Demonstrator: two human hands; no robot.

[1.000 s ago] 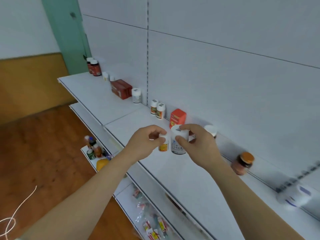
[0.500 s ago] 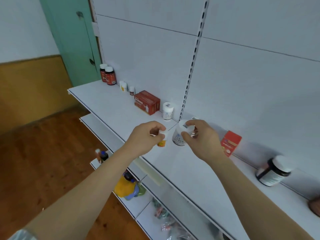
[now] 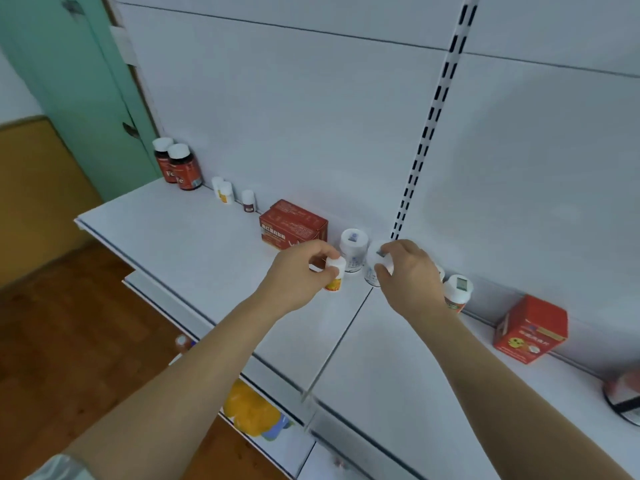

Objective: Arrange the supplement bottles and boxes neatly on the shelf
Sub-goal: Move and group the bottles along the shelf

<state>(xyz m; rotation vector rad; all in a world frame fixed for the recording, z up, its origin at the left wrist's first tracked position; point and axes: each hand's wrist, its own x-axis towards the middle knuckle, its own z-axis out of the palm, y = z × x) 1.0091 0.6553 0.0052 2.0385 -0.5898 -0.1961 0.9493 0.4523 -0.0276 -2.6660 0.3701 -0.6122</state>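
Observation:
My left hand (image 3: pixel 298 271) grips a small white bottle with a yellow label (image 3: pixel 335 278) just above the white shelf (image 3: pixel 194 237). My right hand (image 3: pixel 407 275) grips a larger white bottle with a blue label (image 3: pixel 374 265) by its cap. Between them at the back stands another white bottle (image 3: pixel 353 249). A red box (image 3: pixel 292 225) sits left of it. Behind my right wrist stands a white-capped bottle (image 3: pixel 458 294), and a second red box (image 3: pixel 530 329) is further right.
Two dark red bottles (image 3: pixel 178 166) and three small white bottles (image 3: pixel 228 194) line the back at the left. A dark jar (image 3: pixel 623 400) lies at the right edge. Lower shelves hold a yellow packet (image 3: pixel 251 410) and small items. A slotted upright (image 3: pixel 427 133) divides the back wall.
Both hands carried their bottles left along the shelf and toward the back wall, close to the white bottle beside the red box. The view swung left with them.

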